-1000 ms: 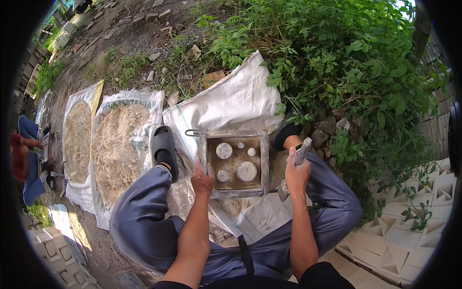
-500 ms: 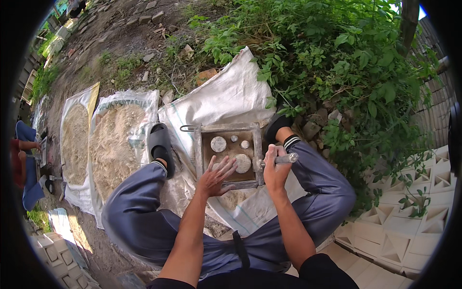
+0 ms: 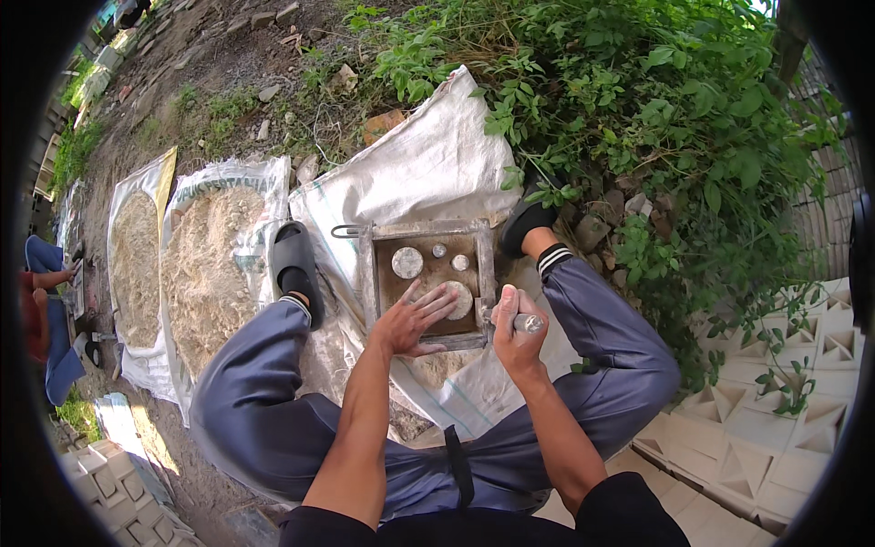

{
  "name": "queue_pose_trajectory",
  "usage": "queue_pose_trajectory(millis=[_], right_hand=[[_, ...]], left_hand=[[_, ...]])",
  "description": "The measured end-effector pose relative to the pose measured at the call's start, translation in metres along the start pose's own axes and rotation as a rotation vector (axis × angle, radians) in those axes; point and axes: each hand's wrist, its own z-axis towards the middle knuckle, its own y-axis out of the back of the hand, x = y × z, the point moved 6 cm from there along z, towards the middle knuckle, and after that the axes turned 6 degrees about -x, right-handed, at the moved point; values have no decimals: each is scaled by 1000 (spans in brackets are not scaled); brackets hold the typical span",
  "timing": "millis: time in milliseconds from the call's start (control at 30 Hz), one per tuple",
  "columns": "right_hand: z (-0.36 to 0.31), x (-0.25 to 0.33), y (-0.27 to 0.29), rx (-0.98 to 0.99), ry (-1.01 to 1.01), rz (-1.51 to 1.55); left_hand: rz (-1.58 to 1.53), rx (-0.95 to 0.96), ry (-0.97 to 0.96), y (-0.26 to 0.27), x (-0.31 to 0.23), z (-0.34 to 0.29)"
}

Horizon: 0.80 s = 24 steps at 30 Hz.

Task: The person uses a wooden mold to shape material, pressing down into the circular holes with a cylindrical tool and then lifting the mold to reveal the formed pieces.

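A square grey mould frame (image 3: 367, 287) lies between my feet, with several whitish round discs in it. My left hand (image 3: 410, 324) is open, fingers spread flat, reaching over the near edge of the frame. Its fingertips touch or cover part of the larger near disc (image 3: 459, 301). At the frame's right side my right hand (image 3: 518, 342) is closed round a tool with a thick grey handle (image 3: 529, 322). The tool's far end meets the frame's right wall, but its shape is mostly hidden by my fist.
White woven sacks (image 3: 415, 187) lie under the frame. Two piles of pale powder (image 3: 214, 246) rest on sacks to the left. Green plants (image 3: 620, 109) grow at the far right, and pale patterned blocks (image 3: 729, 438) are stacked at the near right. Another person (image 3: 46, 310) sits at far left.
My right hand has moved left and slightly down, bringing the tool against the frame's right wall. My left hand has moved slightly over the near disc. The whole view has shifted a little.
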Motion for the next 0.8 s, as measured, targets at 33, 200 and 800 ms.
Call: queue_pose_trajectory(millis=[33, 200, 800], right_hand=[[5, 10, 0, -6, 4, -22], [-8, 7, 22, -160, -31, 148], [41, -12, -19, -167, 162, 2]], left_hand=[[-1, -2, 6, -1, 2, -1], [7, -53, 31, -9, -8, -2], [-101, -188, 188, -6, -11, 0]])
